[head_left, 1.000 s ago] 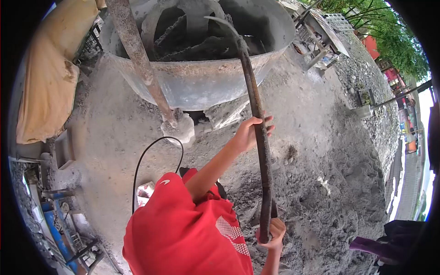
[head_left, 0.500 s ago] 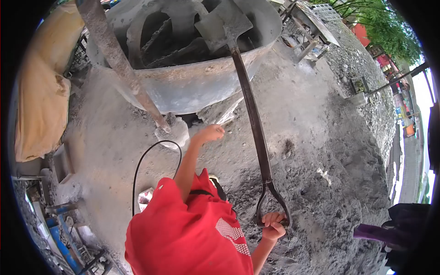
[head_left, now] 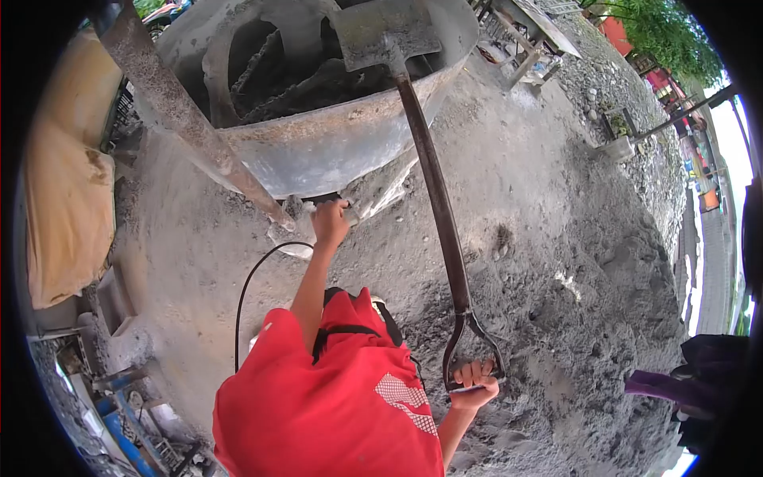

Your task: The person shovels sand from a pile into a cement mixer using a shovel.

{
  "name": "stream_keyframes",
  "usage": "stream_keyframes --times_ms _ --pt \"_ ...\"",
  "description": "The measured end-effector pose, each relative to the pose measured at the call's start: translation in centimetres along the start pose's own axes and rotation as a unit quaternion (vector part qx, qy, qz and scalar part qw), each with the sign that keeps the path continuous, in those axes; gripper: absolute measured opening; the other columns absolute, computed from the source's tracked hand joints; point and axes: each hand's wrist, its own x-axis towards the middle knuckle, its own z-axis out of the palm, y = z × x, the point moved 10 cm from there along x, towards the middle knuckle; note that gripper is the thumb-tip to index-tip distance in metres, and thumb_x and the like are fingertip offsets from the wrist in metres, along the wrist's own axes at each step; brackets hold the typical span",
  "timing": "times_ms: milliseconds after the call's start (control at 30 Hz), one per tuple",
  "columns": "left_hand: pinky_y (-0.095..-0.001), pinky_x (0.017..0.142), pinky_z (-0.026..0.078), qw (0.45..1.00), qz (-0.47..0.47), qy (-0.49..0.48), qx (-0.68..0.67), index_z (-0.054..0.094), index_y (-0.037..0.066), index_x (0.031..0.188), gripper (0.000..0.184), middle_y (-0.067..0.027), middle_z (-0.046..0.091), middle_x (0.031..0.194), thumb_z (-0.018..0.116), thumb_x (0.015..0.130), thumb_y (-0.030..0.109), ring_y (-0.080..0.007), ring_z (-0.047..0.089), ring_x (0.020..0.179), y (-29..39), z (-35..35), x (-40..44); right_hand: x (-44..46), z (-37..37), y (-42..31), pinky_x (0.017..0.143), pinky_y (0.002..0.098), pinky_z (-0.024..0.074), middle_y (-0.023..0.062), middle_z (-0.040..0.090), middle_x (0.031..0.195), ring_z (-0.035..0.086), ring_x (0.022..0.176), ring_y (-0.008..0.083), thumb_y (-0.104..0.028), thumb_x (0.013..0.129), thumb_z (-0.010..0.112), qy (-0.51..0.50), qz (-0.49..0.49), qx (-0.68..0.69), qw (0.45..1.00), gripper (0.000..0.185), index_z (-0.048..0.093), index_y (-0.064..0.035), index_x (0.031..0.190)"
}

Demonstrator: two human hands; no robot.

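My right hand (head_left: 474, 385) is wrapped round the D-shaped grip of a shovel (head_left: 433, 187). The shovel's long dark shaft runs away from me, and its cement-coated blade (head_left: 389, 33) lies over the near rim of a large metal mixer drum (head_left: 334, 151). Beneath that drum, my left hand (head_left: 330, 223) is closed at a small dark part (head_left: 322, 198) close to the underside. What its fingers hold is hidden. Inside the drum, metal paddles (head_left: 302, 32) and grey material show.
A rusty pole (head_left: 191, 111) slants down to the ground left of the drum. A black cable (head_left: 248, 280) loops beside my left arm. Tan sheeting (head_left: 67, 183) covers something at the left. Grey sandy material (head_left: 572, 366) spreads at the right, with purple cloth (head_left: 671, 393) beyond.
My left hand has moved forward and left, from above bare ground to the dark part under the drum. My right hand keeps its hold on the shovel; the blade sits slightly differently over the rim.
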Motion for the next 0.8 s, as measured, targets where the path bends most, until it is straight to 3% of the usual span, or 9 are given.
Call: stream_keyframes --times_ms 67,300,400,433,533,633,800 --pt "-0.038 0.063 0.05 0.985 -0.08 0.05 -0.143 0.063 0.012 0.088 0.014 -0.0053 0.066 0.081 0.058 0.076 0.007 -0.0262 0.064 0.075 -1.5 0.1 -1.0 0.5 0.2 0.5 0.053 0.0301 0.0318 -0.0013 0.034 0.057 0.033 0.049 0.0116 -0.007 0.069 0.05 -0.004 -0.007 0.002 1.0 0.012 0.04 -0.011 0.073" --pt "-0.0309 0.063 0.049 0.969 -0.011 0.004 -0.245 0.062 0.006 0.092 0.018 -0.0058 0.066 0.078 0.067 0.077 0.016 -0.0178 0.063 0.069 2.6 1.0 -0.2 -0.3 0.0 1.0 0.053 0.0299 0.0314 -0.0018 0.034 0.058 0.032 0.049 0.0113 -0.008 0.07 0.05 0.008 -0.01 0.004 1.0 0.011 0.04 -0.0117 0.072" --pt "-0.03 0.062 0.048 0.951 -0.013 -0.005 -0.31 0.063 0.006 0.09 0.017 -0.0053 0.066 0.077 0.067 0.078 0.016 -0.0182 0.062 0.068 5.1 0.0 1.4 -0.6 -0.3 1.4 0.053 0.03 0.0319 -0.0016 0.034 0.058 0.032 0.049 0.0113 -0.008 0.07 0.05 0.022 -0.012 0.004 1.0 0.011 0.04 -0.0119 0.072" --pt "-0.0307 0.067 0.045 0.934 -0.051 -0.031 -0.351 0.063 0.006 0.088 0.014 -0.0041 0.065 0.076 0.067 0.078 0.015 -0.0187 0.06 0.072 6.0 -0.6 1.7 -0.7 -0.5 1.6 0.052 0.032 0.0318 -0.0002 0.034 0.057 0.032 0.049 0.0128 -0.006 0.067 0.049 0.03 -0.014 0.03 0.999 0.011 0.041 -0.0105 0.072" --pt "-0.0334 0.076 0.04 0.972 0.051 0.06 -0.222 0.064 0.009 0.084 0.009 -0.0019 0.064 0.076 0.066 0.077 0.015 -0.0179 0.059 0.076 9.1 -4.2 2.2 -0.9 -0.7 2.3 0.052 0.0316 0.0313 -0.0002 0.034 0.057 0.031 0.048 0.0126 -0.006 0.066 0.049 0.03 -0.014 0.028 0.999 0.011 0.04 -0.0104 0.071" --pt "-0.0384 0.083 0.03 0.965 0.051 0.067 -0.248 0.064 0.015 0.084 0.011 0.0025 0.065 0.075 0.065 0.073 0.013 -0.0173 0.059 0.078 10.8 -6.5 2.9 -1.0 -1.2 2.6 0.051 0.031 0.0307 -0.0004 0.034 0.057 0.031 0.048 0.0121 -0.007 0.067 0.049 0.044 -0.018 0.028 0.998 0.01 0.04 -0.0109 0.07" --pt "-0.0386 0.083 0.03 0.954 0.085 0.111 -0.266 0.063 0.015 0.084 0.011 0.0019 0.065 0.078 0.067 0.074 0.016 -0.0161 0.058 0.078 11.9 -9.6 5.0 -1.0 -1.7 2.9 0.051 0.0305 0.0301 -0.0008 0.034 0.057 0.031 0.048 0.0118 -0.009 0.068 0.049 0.048 -0.019 0.03 0.998 0.01 0.04 -0.0115 0.071"
